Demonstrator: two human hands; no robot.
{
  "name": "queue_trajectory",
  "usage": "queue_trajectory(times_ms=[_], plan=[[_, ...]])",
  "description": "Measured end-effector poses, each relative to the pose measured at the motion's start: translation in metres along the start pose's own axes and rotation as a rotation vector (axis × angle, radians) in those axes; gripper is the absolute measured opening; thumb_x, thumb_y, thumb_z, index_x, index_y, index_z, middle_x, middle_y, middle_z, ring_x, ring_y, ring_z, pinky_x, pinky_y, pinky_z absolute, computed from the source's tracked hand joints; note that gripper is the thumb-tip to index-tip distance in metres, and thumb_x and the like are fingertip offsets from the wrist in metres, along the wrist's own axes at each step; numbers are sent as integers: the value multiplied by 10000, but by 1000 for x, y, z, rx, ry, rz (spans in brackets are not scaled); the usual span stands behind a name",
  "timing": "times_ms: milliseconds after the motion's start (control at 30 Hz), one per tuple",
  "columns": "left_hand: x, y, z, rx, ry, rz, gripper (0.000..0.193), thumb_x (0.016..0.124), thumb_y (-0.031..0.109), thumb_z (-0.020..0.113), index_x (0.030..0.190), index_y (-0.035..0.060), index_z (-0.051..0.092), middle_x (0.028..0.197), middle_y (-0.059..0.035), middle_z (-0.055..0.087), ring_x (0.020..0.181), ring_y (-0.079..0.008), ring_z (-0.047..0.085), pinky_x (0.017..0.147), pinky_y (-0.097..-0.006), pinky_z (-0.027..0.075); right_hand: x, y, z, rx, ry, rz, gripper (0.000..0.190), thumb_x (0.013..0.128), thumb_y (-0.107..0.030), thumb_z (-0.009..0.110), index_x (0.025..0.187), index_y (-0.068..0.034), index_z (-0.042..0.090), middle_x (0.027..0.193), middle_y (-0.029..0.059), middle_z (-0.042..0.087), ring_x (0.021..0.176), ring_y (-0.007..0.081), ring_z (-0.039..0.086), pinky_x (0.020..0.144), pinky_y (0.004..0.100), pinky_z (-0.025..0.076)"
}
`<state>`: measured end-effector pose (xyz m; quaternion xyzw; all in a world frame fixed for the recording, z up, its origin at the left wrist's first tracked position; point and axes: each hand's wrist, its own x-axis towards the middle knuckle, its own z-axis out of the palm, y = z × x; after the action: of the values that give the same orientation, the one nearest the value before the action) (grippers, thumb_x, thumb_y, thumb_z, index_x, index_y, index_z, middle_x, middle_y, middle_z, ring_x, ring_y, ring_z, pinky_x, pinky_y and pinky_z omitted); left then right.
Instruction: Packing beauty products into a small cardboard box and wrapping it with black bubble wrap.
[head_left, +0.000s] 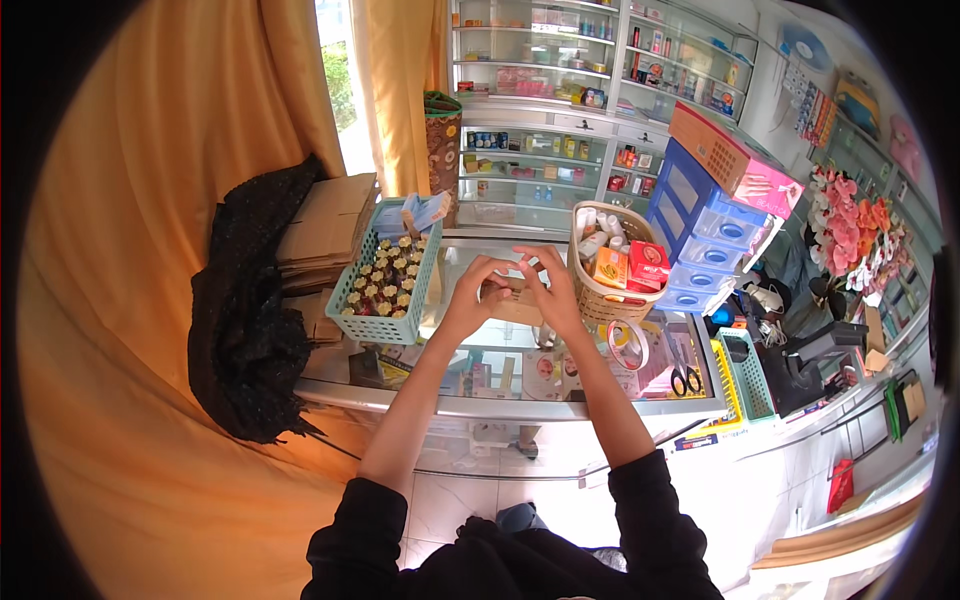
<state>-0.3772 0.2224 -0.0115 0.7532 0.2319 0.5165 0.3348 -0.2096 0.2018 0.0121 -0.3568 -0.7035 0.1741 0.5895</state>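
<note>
Over the glass display counter (480, 339), both my hands are at a small brown cardboard box (519, 306). My left hand (478, 291) grips its left end, thumb on the near side. At the right end, my right hand (556, 289) holds it with bent fingers. The fingertips of both hands nearly meet above the box and hide part of it. A mint-green plastic basket (375, 330) of small bottles with gold flower-shaped caps (384, 279) stands to the left. Close by on the right is a beige basket (615, 306) with white bottles and small boxes.
A roll of tape (628, 345) and black-handled scissors (685, 379) lie at the counter's right. Blue plastic drawers (701, 279) carry a pink box (739, 161). Flattened cardboard (326, 221) and black cloth (247, 322) sit at left. Glass shelves (536, 67) rise behind.
</note>
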Motion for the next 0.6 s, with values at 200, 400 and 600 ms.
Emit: queue_trajectory(times_ms=[200,400,600], plan=[[3,6,4,-18,-63,-1,368,810,-138,607,1124,42,543,1025,-44,473,949,-128,563,821,-232,504,0,19,-2,87,-17,12,139,897,-119,638,1005,-37,665,928,70,568,750,139,512,696,252,433],[2,4,1,6,-57,-8,351,809,-139,606,1107,38,551,1015,-46,473,932,-131,556,818,-232,500,2,11,-2,128,-31,111,123,860,-122,687,974,-76,680,931,15,571,724,92,492,629,223,375],[3,4,3,1,-47,14,363,797,-135,621,1112,37,565,1024,-45,478,922,-135,562,812,-241,486,2,15,-7,182,11,115,110,838,-108,707,942,-83,682,895,-15,596,704,62,492,605,218,341]])
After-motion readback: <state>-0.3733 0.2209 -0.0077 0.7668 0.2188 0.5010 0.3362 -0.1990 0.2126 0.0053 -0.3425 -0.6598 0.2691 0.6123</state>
